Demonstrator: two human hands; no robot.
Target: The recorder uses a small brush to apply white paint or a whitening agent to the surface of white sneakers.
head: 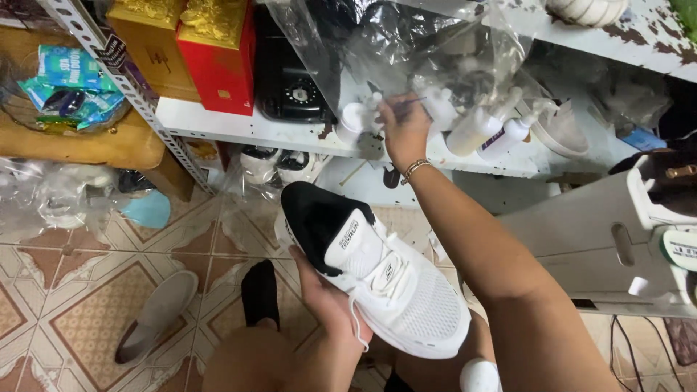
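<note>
The left hand (327, 301) cups a white sneaker (377, 279) from below, grasping it at the sole, over the person's lap. The shoe's long axis runs from the black heel opening at upper left down to the toe at lower right. The right hand (403, 131) is stretched up and away to the shelf (239, 123), fingers pinched on a thin brush (408, 102) among white bottles (479, 131). The shoe lies below and behind that hand, nearer the left. A grey shoe (156, 316) sits on the tiled floor (72, 290).
</note>
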